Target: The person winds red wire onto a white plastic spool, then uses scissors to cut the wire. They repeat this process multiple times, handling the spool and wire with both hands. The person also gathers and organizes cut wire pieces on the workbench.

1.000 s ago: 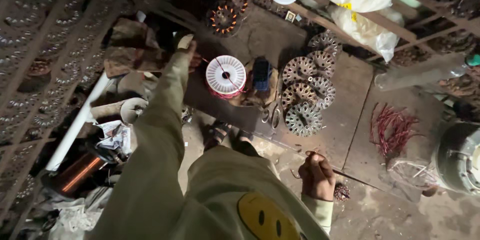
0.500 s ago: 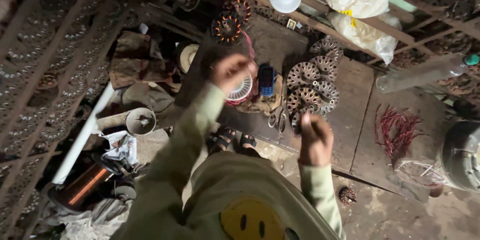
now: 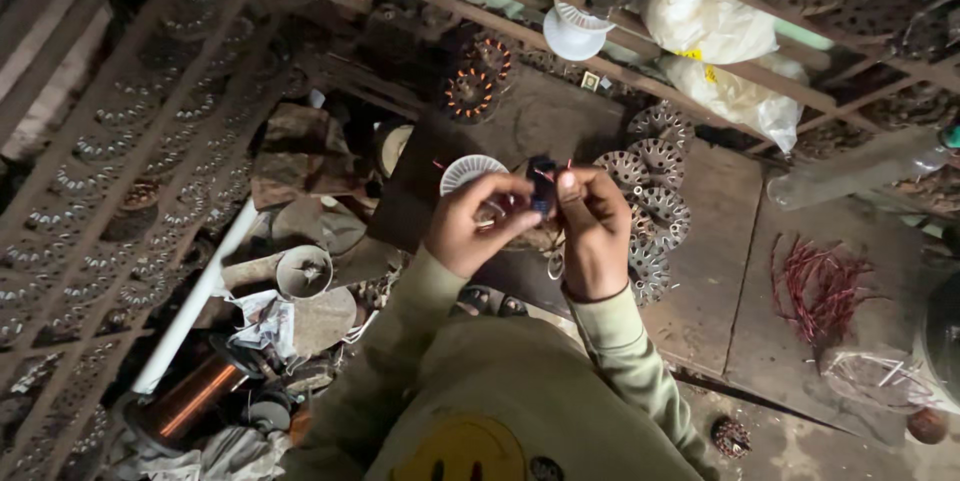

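Both my hands are raised together over a dark work board (image 3: 520, 131). My left hand (image 3: 470, 221) and my right hand (image 3: 592, 226) pinch a small dark object (image 3: 542, 186) between their fingertips, with thin reddish wire at it. Just behind my left hand stands a white spool of red wire (image 3: 470, 171), partly hidden by my fingers. To the right of my right hand lies a cluster of round metal stator cores (image 3: 648, 191).
A bundle of red wire pieces (image 3: 820, 286) lies on the wooden platform at right. White plastic bags (image 3: 720, 51) and a white fan part (image 3: 575, 33) sit at the back. A copper wire coil (image 3: 190, 403), a white pipe (image 3: 195, 301) and scrap clutter fill the left.
My left hand came back from reaching at the left of the white spool, my right hand rose from my lap, and both now meet on the small dark object.
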